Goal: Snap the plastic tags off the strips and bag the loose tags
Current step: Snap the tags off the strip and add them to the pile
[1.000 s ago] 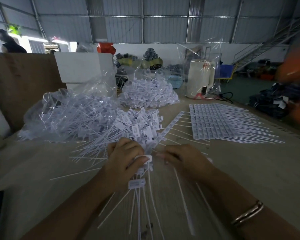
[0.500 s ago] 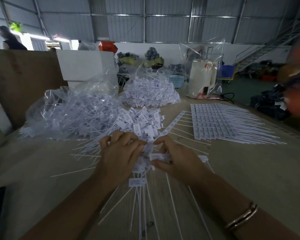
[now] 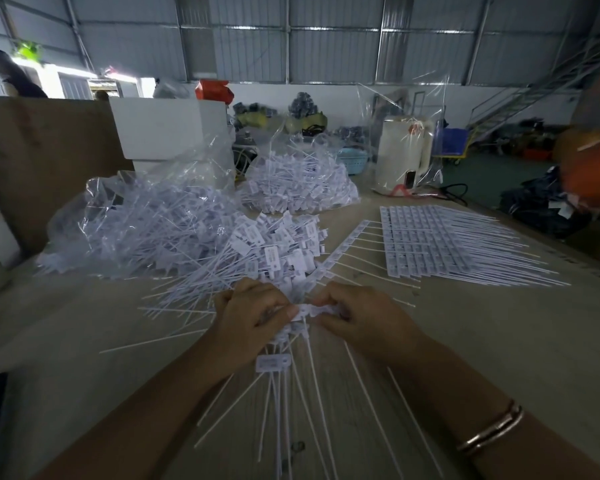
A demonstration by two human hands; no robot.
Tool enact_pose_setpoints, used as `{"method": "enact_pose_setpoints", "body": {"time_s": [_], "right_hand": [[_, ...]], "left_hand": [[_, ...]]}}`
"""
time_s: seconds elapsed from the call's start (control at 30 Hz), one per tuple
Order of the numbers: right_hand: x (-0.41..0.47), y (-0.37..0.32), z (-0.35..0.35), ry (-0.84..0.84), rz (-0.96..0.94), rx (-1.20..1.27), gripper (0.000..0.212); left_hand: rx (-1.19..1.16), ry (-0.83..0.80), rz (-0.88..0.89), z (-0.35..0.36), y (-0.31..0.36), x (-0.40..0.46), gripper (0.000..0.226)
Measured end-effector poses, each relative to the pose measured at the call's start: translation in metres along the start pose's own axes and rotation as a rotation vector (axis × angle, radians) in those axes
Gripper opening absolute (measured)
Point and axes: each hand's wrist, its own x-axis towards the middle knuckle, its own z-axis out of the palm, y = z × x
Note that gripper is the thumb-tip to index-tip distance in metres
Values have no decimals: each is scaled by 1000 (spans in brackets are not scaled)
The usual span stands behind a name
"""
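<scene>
Head cam, fwd-down, close over table (image 3: 465, 341).

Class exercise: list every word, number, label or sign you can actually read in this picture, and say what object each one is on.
No text here can be read.
Loose tag below the left hand: faint printed marks, too blurred.
Tags in the pile: dark marks, too small.
Uncut strips: nothing legible.
White appliance: red mark, unreadable.

left hand (image 3: 253, 318) curled around a bunch of white tags, tails fanning toward the camera | right hand (image 3: 357, 315) pinching a strip (image 3: 317, 310) of tags against the left thumb | loose tag pile (image 3: 274, 251) just beyond | clear bag (image 3: 146, 223) of tags left | flat strips (image 3: 430, 244) right, on table (image 3: 499, 341) | how many tags the left hand holds is unclear, probably several
</scene>
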Motion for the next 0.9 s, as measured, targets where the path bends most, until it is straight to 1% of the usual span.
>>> {"method": "enact_pose_setpoints", "body": {"time_s": [0.07, 0.13, 0.23, 0.3, 0.33, 0.37, 0.43, 0.5, 0.57, 0.6, 0.67, 0.73, 0.77, 0.83, 0.9], "right_hand": [[1, -1, -2, -12, 19, 103, 15], [3, -2, -4, -26, 28, 179, 8], [0, 6, -16, 52, 115, 261, 18], [-5, 14, -27, 117, 160, 297, 12], [-7, 15, -28, 126, 155, 266, 9], [-8, 14, -26, 116, 143, 215, 10], [-5, 7, -14, 76, 103, 137, 17], [0, -3, -2, 54, 48, 110, 35], [5, -9, 3, 77, -21, 97, 44], [5, -12, 4, 89, -44, 108, 46], [5, -19, 7, 92, -77, 145, 48], [4, -21, 7, 84, -94, 194, 46], [4, -21, 4, 67, -82, 209, 45], [1, -16, -3, 36, -57, 185, 37], [-1, -10, -8, 13, -51, 100, 29]], "left_hand": [[22, 55, 77, -2, 1, 0, 28], [43, 99, 149, -3, 0, 0, 27], [124, 145, 248, -9, -10, -4, 31], [162, 173, 234, -15, -19, -7, 32], [202, 180, 216, -16, -21, -8, 33], [257, 176, 190, -16, -22, -8, 37], [358, 178, 112, -14, -15, -6, 45], [399, 223, 52, -13, -4, -3, 49], [346, 257, 42, -11, 7, -3, 50], [288, 242, 48, -10, 13, -3, 50], [201, 126, 60, -4, 21, -2, 52], [113, 17, 59, 2, 24, 0, 47], [47, 11, 42, 4, 24, 2, 41], [-41, 73, -2, 3, 18, 2, 30], [-52, 101, -39, 0, 12, 1, 32]]}}
